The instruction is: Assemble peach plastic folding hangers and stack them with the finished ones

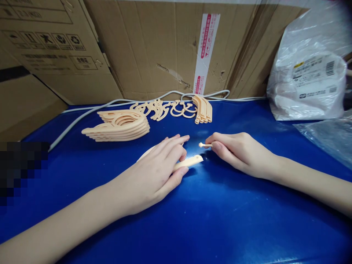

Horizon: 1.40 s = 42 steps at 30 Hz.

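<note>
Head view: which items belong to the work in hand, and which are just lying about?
In use: left hand holding a peach hanger arm; right hand pinching a small peach peg; stacked hanger pieces; loose hooks; stacked arm pieces.
Lying about: white cable; labelled white bag; clear plastic bag; cardboard boxes.

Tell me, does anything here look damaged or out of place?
The cardboard box behind the table has a torn, scuffed patch and creases beside its tape strip. A white cable trails loosely over the blue table. The peach hanger parts lie in tidy piles.
</note>
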Tool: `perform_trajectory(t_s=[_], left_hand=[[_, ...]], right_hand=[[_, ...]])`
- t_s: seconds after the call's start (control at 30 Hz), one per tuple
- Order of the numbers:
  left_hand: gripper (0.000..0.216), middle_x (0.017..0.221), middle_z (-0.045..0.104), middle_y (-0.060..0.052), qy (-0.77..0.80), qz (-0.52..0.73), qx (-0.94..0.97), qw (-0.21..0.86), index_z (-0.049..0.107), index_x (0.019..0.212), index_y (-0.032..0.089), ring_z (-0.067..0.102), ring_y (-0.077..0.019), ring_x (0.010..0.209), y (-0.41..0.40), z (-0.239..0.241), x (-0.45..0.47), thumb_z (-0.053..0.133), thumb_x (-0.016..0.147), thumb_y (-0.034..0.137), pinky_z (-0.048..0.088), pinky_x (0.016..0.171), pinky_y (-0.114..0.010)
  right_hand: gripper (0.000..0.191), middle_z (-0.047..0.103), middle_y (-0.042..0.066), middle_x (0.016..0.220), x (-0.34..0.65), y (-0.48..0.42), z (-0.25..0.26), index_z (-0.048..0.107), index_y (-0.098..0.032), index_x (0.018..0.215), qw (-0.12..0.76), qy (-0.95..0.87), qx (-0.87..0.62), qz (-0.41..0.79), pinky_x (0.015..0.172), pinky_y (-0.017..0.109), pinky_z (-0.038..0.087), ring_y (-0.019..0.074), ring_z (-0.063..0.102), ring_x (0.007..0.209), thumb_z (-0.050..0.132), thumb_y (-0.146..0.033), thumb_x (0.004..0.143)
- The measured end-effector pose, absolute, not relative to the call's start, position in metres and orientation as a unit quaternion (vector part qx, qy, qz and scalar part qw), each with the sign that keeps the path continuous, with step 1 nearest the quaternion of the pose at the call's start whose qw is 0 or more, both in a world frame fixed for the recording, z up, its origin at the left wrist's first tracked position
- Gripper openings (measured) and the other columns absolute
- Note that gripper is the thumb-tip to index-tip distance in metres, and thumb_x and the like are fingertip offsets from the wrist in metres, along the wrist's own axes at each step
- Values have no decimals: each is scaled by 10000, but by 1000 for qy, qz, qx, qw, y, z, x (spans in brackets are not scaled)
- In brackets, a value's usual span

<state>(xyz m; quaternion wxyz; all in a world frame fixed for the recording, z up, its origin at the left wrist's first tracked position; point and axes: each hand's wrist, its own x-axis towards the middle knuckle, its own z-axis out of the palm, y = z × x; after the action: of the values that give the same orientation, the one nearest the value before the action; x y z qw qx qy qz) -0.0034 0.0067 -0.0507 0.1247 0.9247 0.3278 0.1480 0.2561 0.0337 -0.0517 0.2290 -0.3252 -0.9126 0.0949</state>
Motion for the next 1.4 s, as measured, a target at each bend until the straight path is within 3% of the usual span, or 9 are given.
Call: perform_trajectory(t_s=[0.13,0.33,0.5,0.67,0.97,1.13,1.4], left_hand=[[151,1509,463,-193,331,152,923,126,430,1051,211,333,-269,1492,6,-52,-5,327,1065,320,361,1176,-577],[153,1485,491,-152,336,179,915,130,434,1070,219,332,-237,1492,9,-57,-5,326,1069,328,342,1199,-543],[214,1508,469,-159,342,173,916,121,466,1148,192,352,-253,1480,9,-58,-3,316,1072,323,331,1206,-550],[312,1569,412,-145,339,148,925,93,546,1172,163,331,-257,1491,7,-55,-2,288,1081,312,316,1224,-516],[341,1579,410,-139,335,143,926,97,572,1176,152,315,-276,1502,6,-59,-3,288,1081,314,305,1231,-520],[360,1576,411,-135,324,135,932,91,596,1153,168,297,-289,1510,7,-59,-4,279,1083,323,279,1234,-546],[366,1558,434,-147,320,131,934,85,607,1117,156,320,-295,1499,7,-58,-3,278,1084,314,289,1230,-539]], right_hand=[[296,704,33,782,253,29,-48,618,-159,962,191,-921,-322,110,609,242,463,136,662,624,345,-240,1041],[319,652,4,698,250,25,-44,630,-150,926,189,-919,-314,148,555,226,435,110,600,549,348,-240,1046],[273,712,25,791,247,26,-48,663,-146,952,196,-914,-310,175,601,230,455,126,656,645,476,-326,1038],[225,754,47,912,247,26,-49,698,-149,1042,219,-918,-287,164,680,220,485,140,708,766,511,-274,1031],[320,699,52,786,250,21,-53,711,-107,1109,231,-933,-270,63,590,222,481,130,664,642,443,-274,1055],[378,634,21,688,251,20,-54,727,-117,1054,208,-941,-261,-60,529,235,425,116,601,559,393,-294,1070],[331,622,9,662,249,19,-54,738,-126,992,222,-934,-242,-140,523,242,387,102,577,558,445,-269,1051]])
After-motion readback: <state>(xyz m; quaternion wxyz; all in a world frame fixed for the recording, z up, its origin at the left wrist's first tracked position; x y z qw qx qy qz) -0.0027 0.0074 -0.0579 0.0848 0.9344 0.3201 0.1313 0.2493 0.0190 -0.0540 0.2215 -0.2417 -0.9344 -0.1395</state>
